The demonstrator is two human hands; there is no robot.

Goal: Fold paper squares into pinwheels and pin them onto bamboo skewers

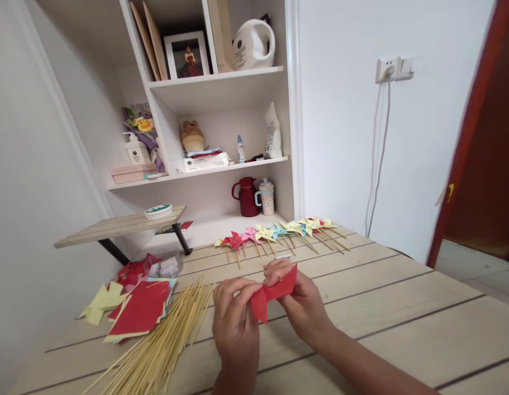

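A red paper pinwheel piece (279, 288), partly folded, is held above the table between my two hands. My left hand (236, 312) pinches its left side, fingers closed on the paper. On the other side, my right hand (299, 302) grips it with the fingers curled behind and over the top. Left of my hands lies a loose bundle of thin wooden sticks (168, 340). Beside the bundle is a stack of coloured paper squares (141, 307), red on top. A pale yellow cut paper piece (102, 303) rests at the stack's left.
Finished pinwheels on sticks (275, 233) line the table's back edge. A small raised wooden stand (123, 226) occupies the back left. Behind, a white shelf (221, 82) holds a red jug (248, 197) and a patterned cup (266, 198). A cable hangs from a wall socket (388, 69).
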